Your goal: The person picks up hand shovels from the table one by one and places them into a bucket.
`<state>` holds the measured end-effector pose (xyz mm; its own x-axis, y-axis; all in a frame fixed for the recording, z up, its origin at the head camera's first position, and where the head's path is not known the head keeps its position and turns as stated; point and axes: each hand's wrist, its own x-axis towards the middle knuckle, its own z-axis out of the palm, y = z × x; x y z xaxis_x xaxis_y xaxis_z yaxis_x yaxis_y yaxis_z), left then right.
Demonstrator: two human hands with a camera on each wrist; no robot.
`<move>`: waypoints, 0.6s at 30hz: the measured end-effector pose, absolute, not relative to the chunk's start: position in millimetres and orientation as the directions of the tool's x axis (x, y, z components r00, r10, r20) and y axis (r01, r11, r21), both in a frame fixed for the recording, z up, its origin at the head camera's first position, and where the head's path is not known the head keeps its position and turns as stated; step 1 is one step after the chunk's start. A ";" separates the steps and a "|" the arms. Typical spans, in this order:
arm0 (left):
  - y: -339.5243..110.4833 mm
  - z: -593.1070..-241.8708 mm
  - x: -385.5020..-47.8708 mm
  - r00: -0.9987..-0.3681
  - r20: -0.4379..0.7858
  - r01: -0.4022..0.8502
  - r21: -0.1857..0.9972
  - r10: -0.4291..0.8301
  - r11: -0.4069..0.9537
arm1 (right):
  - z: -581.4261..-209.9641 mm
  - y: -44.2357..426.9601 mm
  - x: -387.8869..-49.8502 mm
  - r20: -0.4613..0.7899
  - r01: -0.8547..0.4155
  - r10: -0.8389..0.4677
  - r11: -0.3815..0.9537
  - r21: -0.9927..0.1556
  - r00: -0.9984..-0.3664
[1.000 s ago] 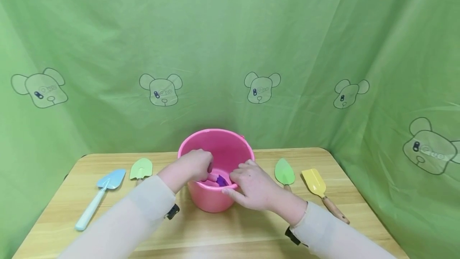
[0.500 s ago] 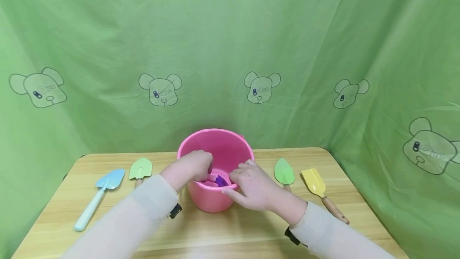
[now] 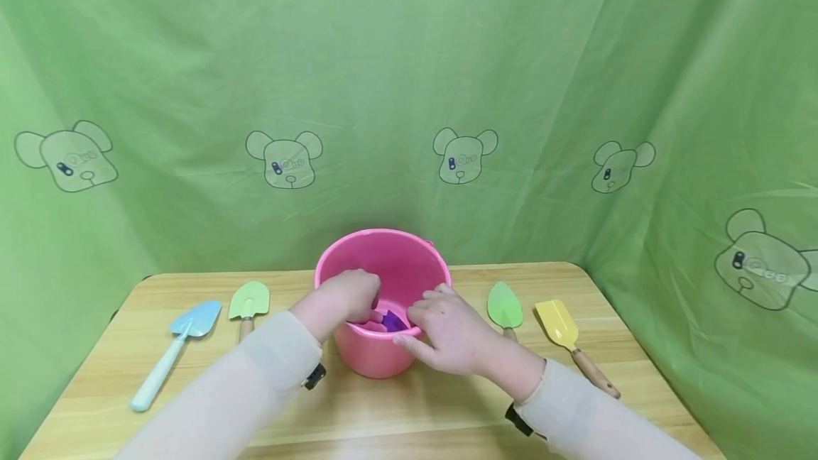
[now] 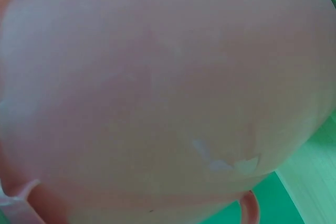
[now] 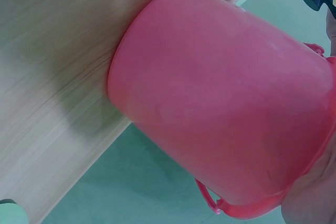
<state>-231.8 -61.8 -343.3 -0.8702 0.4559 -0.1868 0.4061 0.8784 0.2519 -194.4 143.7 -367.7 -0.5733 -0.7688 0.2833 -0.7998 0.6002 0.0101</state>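
A pink bucket [image 3: 377,353] stands upright on the table, and both wrist views show its outer wall close up. My left hand [image 3: 348,294] reaches over its left rim with curled fingers going down inside. By those fingers, low in the bucket, shows a purple piece [image 3: 394,321], which looks like the blade of a small shovel; the rest of it is hidden, and the left hand seems to hold it. My right hand [image 3: 450,329] grips the bucket's right front rim, thumb outside and fingers over the inside.
On the left of the wooden table [image 3: 383,424] lie a blue trowel [image 3: 182,346] and a pale green shovel [image 3: 250,300]. To the right are a green trowel [image 3: 505,305] and a yellow shovel [image 3: 562,325]. Green cloth [image 3: 383,91] hangs behind and at the sides.
My left wrist and sleeve have shifted slightly to the right over the bucket's rim. The right hand and the bucket keep their places.
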 end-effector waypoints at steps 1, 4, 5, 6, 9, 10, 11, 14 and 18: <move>-61.5 -343.3 -231.7 -0.870 -0.190 0.406 0.250 0.456 0.879 | -367.6 143.8 -194.4 0.284 -0.800 -0.769 0.600 0.010 -0.573; -60.8 -342.7 -231.1 -0.869 -0.193 0.408 0.243 0.456 0.880 | -367.4 144.0 -193.9 0.285 -0.800 -0.769 0.600 0.010 -0.573; -60.9 -342.7 -231.0 -0.869 -0.193 0.408 0.239 0.455 0.881 | -367.3 144.0 -193.8 0.286 -0.800 -0.769 0.599 0.011 -0.572; -60.8 -342.8 -230.9 -0.869 -0.192 0.410 0.235 0.456 0.881 | -367.3 144.0 -193.7 0.286 -0.801 -0.769 0.599 0.011 -0.571; -60.8 -343.9 -231.4 -0.870 -0.188 0.413 0.227 0.456 0.882 | -367.4 144.0 -193.8 0.288 -0.801 -0.769 0.598 0.012 -0.570; -60.8 -344.0 -231.3 -0.870 -0.186 0.414 0.227 0.456 0.882 | -367.5 144.0 -193.8 0.289 -0.802 -0.769 0.598 0.012 -0.570; -60.9 -344.1 -231.3 -0.871 -0.185 0.414 0.225 0.456 0.882 | -367.6 144.0 -193.9 0.290 -0.801 -0.769 0.598 0.013 -0.569; -61.2 -344.8 -231.6 -0.873 -0.181 0.413 0.224 0.454 0.883 | -368.0 144.0 -194.0 0.294 -0.803 -0.770 0.596 0.015 -0.566; -61.8 -346.7 -232.7 -0.878 -0.168 0.411 0.219 0.449 0.885 | -368.3 144.0 -194.3 0.299 -0.805 -0.771 0.594 0.016 -0.563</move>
<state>-232.7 -61.8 -346.7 -0.8776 0.4489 -0.1681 0.4107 0.8851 0.2189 -194.3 144.0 -368.3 -0.5629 -0.7706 0.2991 -0.8045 0.5937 0.0157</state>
